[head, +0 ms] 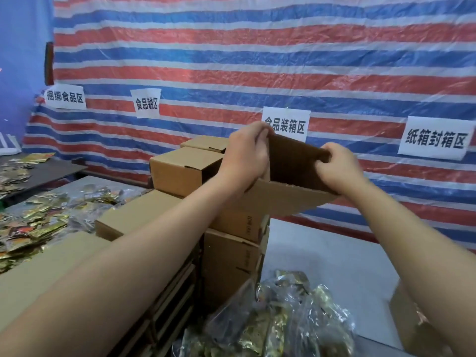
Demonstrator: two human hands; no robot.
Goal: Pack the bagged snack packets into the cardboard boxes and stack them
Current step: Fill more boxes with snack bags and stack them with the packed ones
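Both hands are up on one cardboard box [288,199] — the left hand [247,158] clamped on its far-left corner, the right hand [337,168] pinching the flap's right edge. Stacked boxes [231,253] sit directly beneath the grip; bagged snack packets [278,323] lie lower, nearer the person.

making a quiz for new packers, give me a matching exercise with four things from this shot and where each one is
Things:
1. held box
2. bagged snack packets
3. loose packets
4. closed boxes

Places:
A. spread over the table at far left
B. stacked left of centre, behind the left forearm
C. raised between left hand and right hand
D. low in front, bottom centre

Pairs: 1-C, 2-D, 3-A, 4-B
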